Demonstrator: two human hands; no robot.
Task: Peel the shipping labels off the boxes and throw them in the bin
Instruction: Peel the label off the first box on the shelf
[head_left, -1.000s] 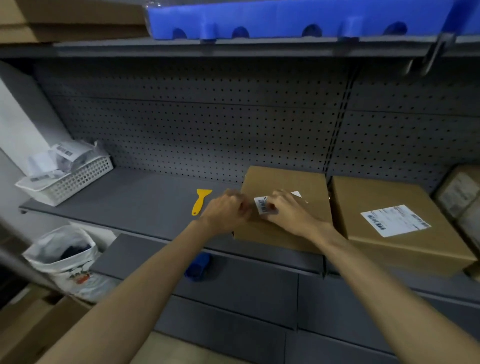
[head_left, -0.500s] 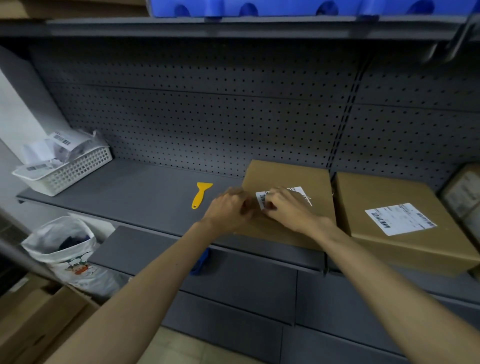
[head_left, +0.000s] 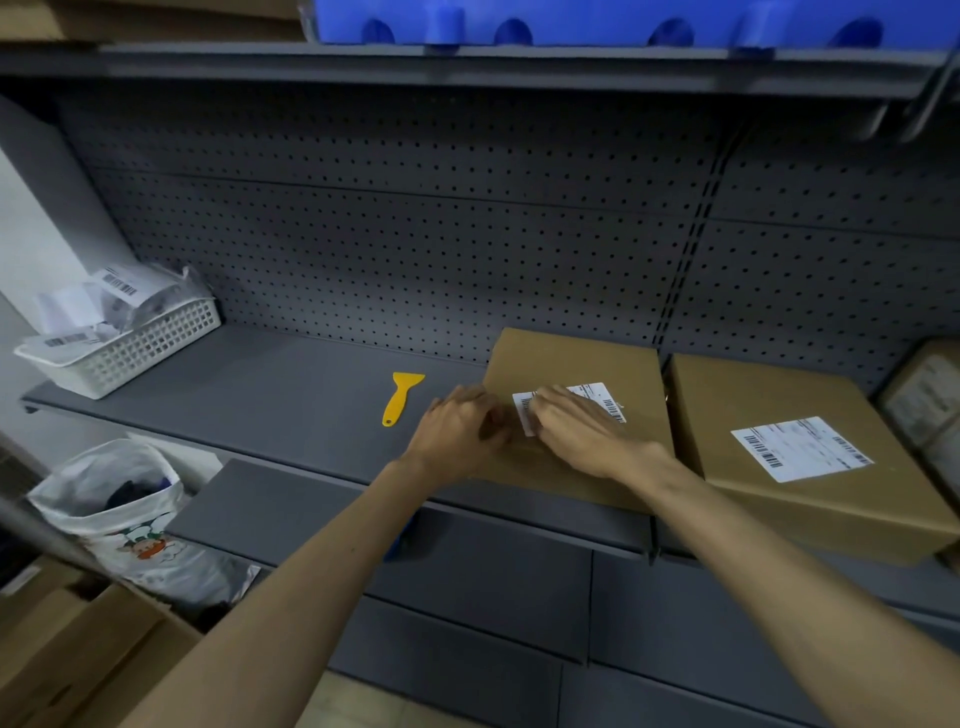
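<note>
On the grey shelf (head_left: 291, 395), near its front edge, a box (head_left: 576, 364); its white barcoded label (head_left: 597, 397) lies under the right hand (head_left: 576, 431), fingers pinching its left end; left hand (head_left: 457, 436) curled beside, grip unclear.

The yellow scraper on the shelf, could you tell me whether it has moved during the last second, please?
No. The yellow scraper lies just left of the left box, at the same gap as before; only the camera shifted.
</note>
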